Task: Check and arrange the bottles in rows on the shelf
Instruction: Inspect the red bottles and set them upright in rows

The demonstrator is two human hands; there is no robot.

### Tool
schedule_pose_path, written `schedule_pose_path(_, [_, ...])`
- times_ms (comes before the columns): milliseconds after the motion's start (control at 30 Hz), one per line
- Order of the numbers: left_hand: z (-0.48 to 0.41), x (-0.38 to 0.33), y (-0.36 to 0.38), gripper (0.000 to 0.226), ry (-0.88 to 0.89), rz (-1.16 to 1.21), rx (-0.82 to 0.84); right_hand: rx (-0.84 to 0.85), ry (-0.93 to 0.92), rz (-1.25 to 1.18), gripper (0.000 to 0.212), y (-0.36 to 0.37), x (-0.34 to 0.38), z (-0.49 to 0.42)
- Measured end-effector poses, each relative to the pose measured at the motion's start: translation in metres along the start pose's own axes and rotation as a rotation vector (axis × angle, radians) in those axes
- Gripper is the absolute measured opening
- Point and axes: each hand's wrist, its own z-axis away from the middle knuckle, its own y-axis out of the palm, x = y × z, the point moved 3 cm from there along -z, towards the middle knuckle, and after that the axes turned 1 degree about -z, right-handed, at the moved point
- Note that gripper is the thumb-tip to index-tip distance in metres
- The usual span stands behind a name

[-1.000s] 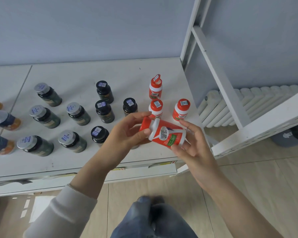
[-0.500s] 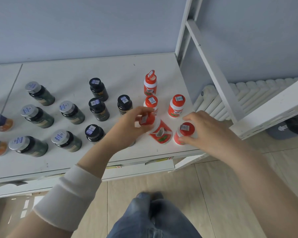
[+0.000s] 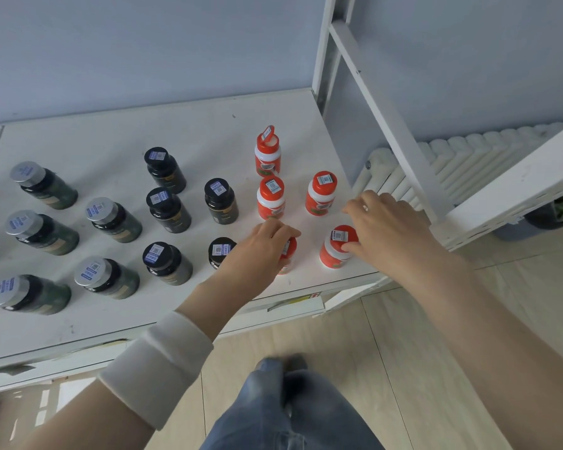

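Red left bottle (image 3: 290,254) (near shelf (image 3: 309,282) edge) clamped in left grip (image 3: 260,245); right grip (image 3: 390,228), apart, touches right bottle (image 3: 333,254).

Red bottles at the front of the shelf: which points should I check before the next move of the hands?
1. Front-left red bottle upright: ok; the left hand grips its cap.
2. Its cap closed: cannot tell, the hand hides it.
3. Front-right red bottle upright: ok; the right hand touches its cap with the thumb.
4. Both fully on the shelf: ok, though near its front edge.
5. Back red bottle closed: not ok, its flip lid stands open.
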Motion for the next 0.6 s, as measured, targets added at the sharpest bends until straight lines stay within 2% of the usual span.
schedule_pose_path(133, [-0.005, -0.007, -0.014, 0.063, 0.006, 0.005, 0.044, -0.003, 0.025, -0.026, 0.055, 0.003, -0.007, -0.007])
schedule_pose_path(333, [-0.08, -0.033, -0.042, 0.058, 0.019, 0.019, -0.196, -0.009, 0.072, -0.075, 0.054, 0.01, -0.017, -0.021])
schedule_pose_path(500, [-0.123, -0.035, -0.028, 0.049, -0.016, -0.085, -0.124, -0.079, 0.03, -0.135, 0.038, 0.013, -0.024, -0.029])
schedule_pose_path(600, [-0.113, -0.023, -0.042, 0.039, -0.06, 0.147, -0.205, -0.137, 0.088, -0.37, 0.042, 0.016, -0.029, -0.032])
